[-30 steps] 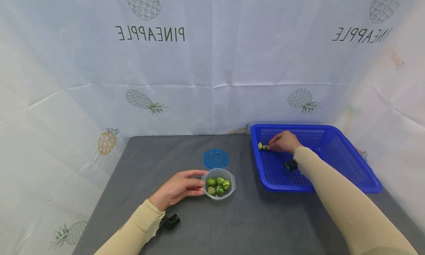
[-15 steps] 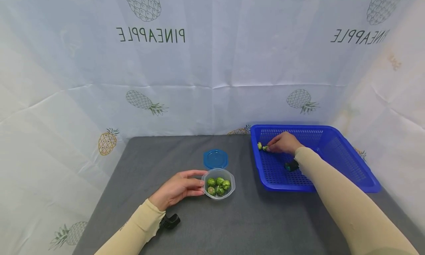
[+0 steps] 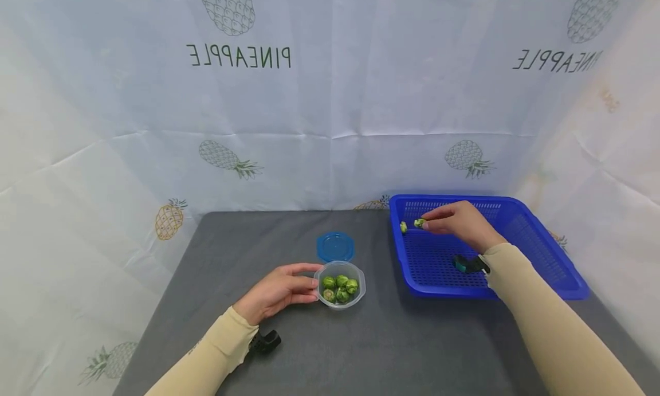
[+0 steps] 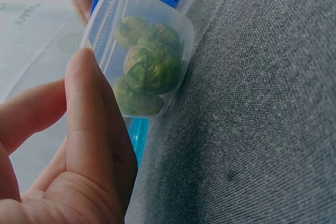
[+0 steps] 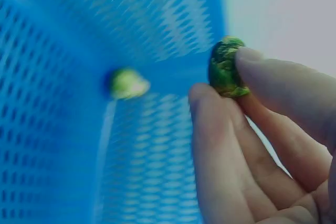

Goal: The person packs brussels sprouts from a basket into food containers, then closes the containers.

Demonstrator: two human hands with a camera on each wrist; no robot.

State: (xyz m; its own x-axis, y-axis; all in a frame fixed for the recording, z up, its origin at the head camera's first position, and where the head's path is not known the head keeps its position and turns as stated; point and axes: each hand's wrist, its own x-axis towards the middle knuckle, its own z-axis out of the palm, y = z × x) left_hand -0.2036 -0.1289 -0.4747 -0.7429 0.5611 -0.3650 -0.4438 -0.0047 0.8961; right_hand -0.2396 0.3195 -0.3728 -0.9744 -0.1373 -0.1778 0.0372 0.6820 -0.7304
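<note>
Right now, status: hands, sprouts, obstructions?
Right hand pinching a sprout at the blue basket. Left hand holding the clear tub, sprouts inside. One more sprout in basket. Basket wall between held sprout and tub.

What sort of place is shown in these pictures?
Probably a makeshift indoor work corner: pineapple-print sheeting hangs behind a grey-topped table, and a blue basket stands on the table.

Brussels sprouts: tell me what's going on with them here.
A person's right hand pinches one sprout at the blue basket, where another sprout lies inside. The left hand touches the side of a clear tub on the grey table; several sprouts are in it. The blue lid is off, lying behind the tub.
</note>
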